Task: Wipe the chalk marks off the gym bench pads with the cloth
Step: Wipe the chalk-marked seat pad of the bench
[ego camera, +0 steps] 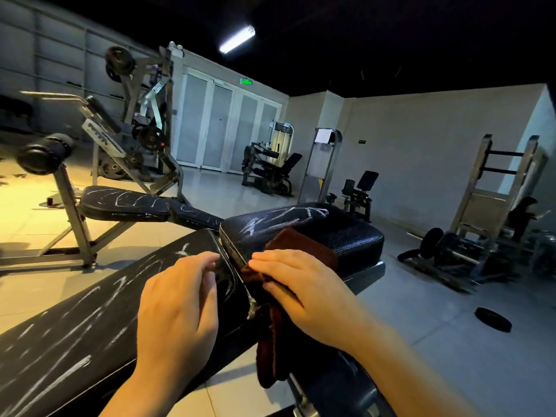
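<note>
Cloth (pixel 279 299), dark brown, lies bunched in the gap where the two bench pads meet, one end spread up onto the far seat pad (pixel 304 233) and the other hanging down off the edge toward the floor.

Head view: the right hand (pixel 304 290) lies on top of the cloth, its fingers curled over the fabric and pinching it against the pad edge. The left hand (pixel 180 302) rests just beside it on the long back pad (pixel 75 335), fingertips bent at the gap; whether they touch the cloth I cannot tell. Chalk marks (pixel 285 218) sit just beyond the right hand on the seat pad, so that hand looks nearer for a forward wipe. The long pad's streaks run down-left, under and behind the left hand.
</note>
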A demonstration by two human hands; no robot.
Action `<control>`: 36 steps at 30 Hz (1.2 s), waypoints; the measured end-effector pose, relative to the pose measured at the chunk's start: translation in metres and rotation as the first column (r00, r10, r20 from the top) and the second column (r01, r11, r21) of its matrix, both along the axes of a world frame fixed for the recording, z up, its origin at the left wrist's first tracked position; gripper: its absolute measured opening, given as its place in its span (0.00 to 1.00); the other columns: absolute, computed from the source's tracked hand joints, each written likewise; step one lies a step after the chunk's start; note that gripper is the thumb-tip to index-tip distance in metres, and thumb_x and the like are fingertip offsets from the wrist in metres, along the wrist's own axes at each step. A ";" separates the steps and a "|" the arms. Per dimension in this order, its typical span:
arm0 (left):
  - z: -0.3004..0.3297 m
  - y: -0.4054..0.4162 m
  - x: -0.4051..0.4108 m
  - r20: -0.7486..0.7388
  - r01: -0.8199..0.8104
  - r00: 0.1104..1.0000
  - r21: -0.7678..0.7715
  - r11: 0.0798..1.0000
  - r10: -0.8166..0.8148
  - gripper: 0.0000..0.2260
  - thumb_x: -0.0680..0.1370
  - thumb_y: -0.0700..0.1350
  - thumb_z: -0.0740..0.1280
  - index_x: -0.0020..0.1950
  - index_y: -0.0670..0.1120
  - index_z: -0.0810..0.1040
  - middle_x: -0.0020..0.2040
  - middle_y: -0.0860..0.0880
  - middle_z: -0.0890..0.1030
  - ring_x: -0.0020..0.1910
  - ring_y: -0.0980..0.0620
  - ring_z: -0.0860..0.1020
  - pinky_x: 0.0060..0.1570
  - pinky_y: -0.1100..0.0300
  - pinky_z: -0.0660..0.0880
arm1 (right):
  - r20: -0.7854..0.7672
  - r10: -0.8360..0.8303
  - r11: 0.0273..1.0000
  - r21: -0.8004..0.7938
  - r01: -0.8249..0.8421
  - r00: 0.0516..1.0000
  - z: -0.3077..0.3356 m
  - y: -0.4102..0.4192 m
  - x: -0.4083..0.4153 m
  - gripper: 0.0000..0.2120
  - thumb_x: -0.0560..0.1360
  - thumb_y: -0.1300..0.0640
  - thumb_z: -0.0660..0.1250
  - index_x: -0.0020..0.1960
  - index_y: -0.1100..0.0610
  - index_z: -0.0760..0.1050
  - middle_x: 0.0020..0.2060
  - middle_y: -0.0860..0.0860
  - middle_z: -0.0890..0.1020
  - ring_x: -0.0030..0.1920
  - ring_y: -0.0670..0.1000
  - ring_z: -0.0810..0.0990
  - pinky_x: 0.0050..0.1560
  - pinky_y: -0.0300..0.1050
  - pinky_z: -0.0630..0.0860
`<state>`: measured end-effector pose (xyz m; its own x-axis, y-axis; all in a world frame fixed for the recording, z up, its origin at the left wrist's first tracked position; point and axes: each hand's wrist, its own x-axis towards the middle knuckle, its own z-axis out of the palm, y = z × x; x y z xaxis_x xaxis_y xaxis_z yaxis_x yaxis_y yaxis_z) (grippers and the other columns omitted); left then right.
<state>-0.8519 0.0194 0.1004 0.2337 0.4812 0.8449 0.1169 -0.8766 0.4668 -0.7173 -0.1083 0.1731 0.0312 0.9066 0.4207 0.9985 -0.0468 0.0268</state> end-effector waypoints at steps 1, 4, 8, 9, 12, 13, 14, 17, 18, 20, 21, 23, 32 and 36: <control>-0.001 0.001 -0.001 0.000 0.013 1.000 -0.010 1.000 -0.013 0.14 0.77 0.48 0.55 0.57 0.48 0.76 0.46 0.51 0.80 0.43 0.53 0.75 0.45 0.53 0.69 | -0.053 0.005 1.000 0.025 -0.004 0.999 -0.002 -0.006 0.001 0.24 0.78 0.44 0.50 0.70 0.48 0.72 0.68 0.41 0.73 0.69 0.39 0.66 0.69 0.28 0.53; 0.000 0.005 -0.005 -0.006 0.090 0.996 -0.035 0.995 -0.090 0.12 0.77 0.50 0.56 0.54 0.51 0.76 0.47 0.56 0.77 0.46 0.59 0.73 0.44 0.58 0.70 | -0.254 0.043 0.996 0.088 -0.022 0.966 -0.006 -0.029 0.003 0.18 0.79 0.44 0.56 0.64 0.46 0.76 0.61 0.35 0.76 0.64 0.35 0.71 0.64 0.27 0.65; -0.002 -0.016 -0.029 -0.027 0.192 0.981 -0.066 0.979 -0.194 0.08 0.77 0.54 0.56 0.47 0.58 0.75 0.44 0.63 0.76 0.49 0.63 0.74 0.45 0.65 0.71 | -0.489 0.084 0.978 0.206 0.021 0.868 -0.020 -0.053 -0.013 0.13 0.76 0.48 0.59 0.57 0.41 0.76 0.54 0.34 0.80 0.54 0.36 0.78 0.52 0.28 0.73; -0.002 -0.027 -0.040 -0.008 0.228 0.973 -0.128 0.965 -0.231 0.08 0.78 0.56 0.56 0.45 0.59 0.74 0.44 0.62 0.77 0.48 0.62 0.75 0.43 0.66 0.71 | -0.538 0.109 0.971 0.240 0.028 0.836 -0.023 -0.053 -0.020 0.13 0.76 0.49 0.59 0.57 0.42 0.76 0.53 0.33 0.80 0.54 0.36 0.79 0.51 0.29 0.73; 0.005 -0.054 -0.070 0.113 0.399 0.910 -0.500 0.769 -0.399 0.17 0.78 0.63 0.57 0.46 0.54 0.79 0.40 0.55 0.82 0.39 0.55 0.79 0.39 0.61 0.75 | -0.606 0.206 0.954 0.299 -0.020 0.769 -0.025 -0.041 -0.050 0.12 0.78 0.51 0.59 0.58 0.46 0.77 0.52 0.36 0.82 0.55 0.40 0.80 0.53 0.33 0.75; 0.008 -0.056 -0.078 0.167 0.446 0.871 -0.662 0.603 -0.462 0.18 0.77 0.62 0.57 0.49 0.52 0.79 0.40 0.50 0.83 0.36 0.54 0.80 0.39 0.59 0.76 | -0.604 0.250 0.948 0.312 -0.064 0.757 -0.024 -0.035 -0.061 0.12 0.79 0.53 0.59 0.59 0.48 0.78 0.53 0.38 0.82 0.57 0.42 0.80 0.55 0.34 0.75; 0.011 -0.056 -0.088 0.239 0.479 0.823 -0.778 0.406 -0.515 0.19 0.78 0.60 0.55 0.53 0.50 0.78 0.40 0.46 0.84 0.37 0.50 0.80 0.38 0.58 0.77 | -0.604 0.293 0.942 0.316 -0.115 0.741 -0.023 -0.029 -0.073 0.12 0.80 0.55 0.60 0.60 0.50 0.78 0.54 0.40 0.82 0.58 0.44 0.79 0.57 0.36 0.75; 0.016 -0.050 -0.123 0.441 0.552 0.730 -0.831 0.071 -0.522 0.23 0.77 0.64 0.54 0.58 0.52 0.80 0.47 0.40 0.84 0.46 0.42 0.83 0.47 0.52 0.79 | -0.698 0.374 0.925 0.239 -0.294 0.611 -0.019 -0.014 -0.116 0.13 0.80 0.57 0.59 0.62 0.52 0.77 0.55 0.45 0.82 0.58 0.46 0.79 0.56 0.38 0.76; 0.017 -0.047 -0.137 0.496 0.585 0.716 -0.810 0.035 -0.490 0.23 0.76 0.65 0.55 0.57 0.53 0.81 0.50 0.40 0.84 0.49 0.42 0.83 0.49 0.50 0.78 | -0.734 0.385 0.909 0.197 -0.367 0.560 -0.019 -0.009 -0.133 0.13 0.80 0.57 0.59 0.61 0.52 0.77 0.55 0.46 0.82 0.58 0.45 0.80 0.56 0.39 0.77; 0.019 -0.039 -0.165 0.520 0.594 0.745 -0.802 0.062 -0.418 0.23 0.74 0.66 0.59 0.58 0.54 0.81 0.53 0.43 0.84 0.53 0.42 0.82 0.51 0.48 0.76 | -0.695 0.423 0.865 0.118 -0.488 0.582 -0.024 0.001 -0.164 0.13 0.81 0.59 0.60 0.63 0.51 0.77 0.57 0.45 0.81 0.59 0.44 0.78 0.58 0.41 0.77; 0.020 -0.036 -0.180 0.504 0.580 0.766 -0.810 0.091 -0.400 0.23 0.71 0.66 0.61 0.58 0.55 0.81 0.53 0.44 0.84 0.54 0.43 0.81 0.52 0.48 0.75 | -0.632 0.460 0.840 0.080 -0.537 0.624 -0.029 0.007 -0.178 0.13 0.81 0.59 0.60 0.64 0.52 0.76 0.58 0.46 0.80 0.60 0.44 0.77 0.60 0.42 0.75; 0.021 -0.033 -0.206 0.423 0.526 0.816 -0.826 0.203 -0.394 0.20 0.69 0.62 0.63 0.56 0.55 0.81 0.48 0.48 0.85 0.49 0.49 0.83 0.49 0.54 0.76 | -0.451 0.564 0.780 0.017 -0.626 0.691 -0.044 0.018 -0.203 0.13 0.80 0.57 0.62 0.64 0.54 0.76 0.59 0.47 0.79 0.62 0.42 0.75 0.66 0.40 0.70; 0.010 -0.025 -0.251 0.272 0.429 0.891 -0.767 0.477 -0.363 0.10 0.76 0.35 0.65 0.49 0.47 0.83 0.43 0.48 0.84 0.42 0.51 0.82 0.37 0.62 0.79 | -0.412 0.632 0.775 0.370 -0.513 0.657 -0.092 0.003 -0.208 0.18 0.76 0.51 0.68 0.65 0.46 0.74 0.63 0.39 0.76 0.66 0.41 0.72 0.63 0.35 0.71; 0.032 -0.034 -0.236 -0.092 0.347 0.864 -0.605 0.716 -0.496 0.11 0.79 0.37 0.65 0.50 0.53 0.81 0.50 0.57 0.82 0.51 0.58 0.80 0.46 0.64 0.77 | -0.834 0.282 0.905 0.066 -0.420 0.474 -0.092 0.011 -0.181 0.24 0.77 0.59 0.69 0.65 0.36 0.68 0.60 0.34 0.76 0.63 0.35 0.72 0.56 0.32 0.72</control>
<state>-1.0875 -0.0142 0.1322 0.6778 0.6436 0.3553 -0.0322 -0.4568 0.8890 -0.8986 -0.0969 0.0812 -0.0410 0.9635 0.2645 0.5141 0.2473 -0.8213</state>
